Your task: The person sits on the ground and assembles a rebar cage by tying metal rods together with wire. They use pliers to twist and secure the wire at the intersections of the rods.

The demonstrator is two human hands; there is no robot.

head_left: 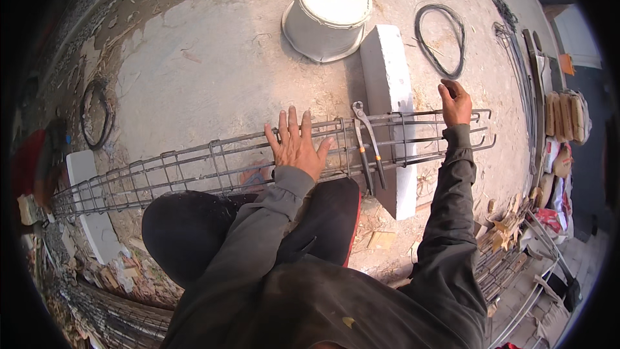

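A long steel rebar cage (194, 165) lies across two white blocks, running from the far left to the right. My left hand (296, 145) rests flat on its top bars near the middle, fingers spread. Further right, my right hand (455, 101) is curled around the top bar near the cage's end, where the bar ends are bent into hooks. A pair of pincers (367, 145) lies across the cage between my two hands, over the right white block (387, 90).
An upturned white bucket (328, 15) stands beyond the block. A black wire coil (440, 39) lies on the concrete at upper right, another coil (95, 113) at left. A second white block (87, 213) holds the cage's left part. Rebar bundles (504, 265) and sacks (565, 116) line the right.
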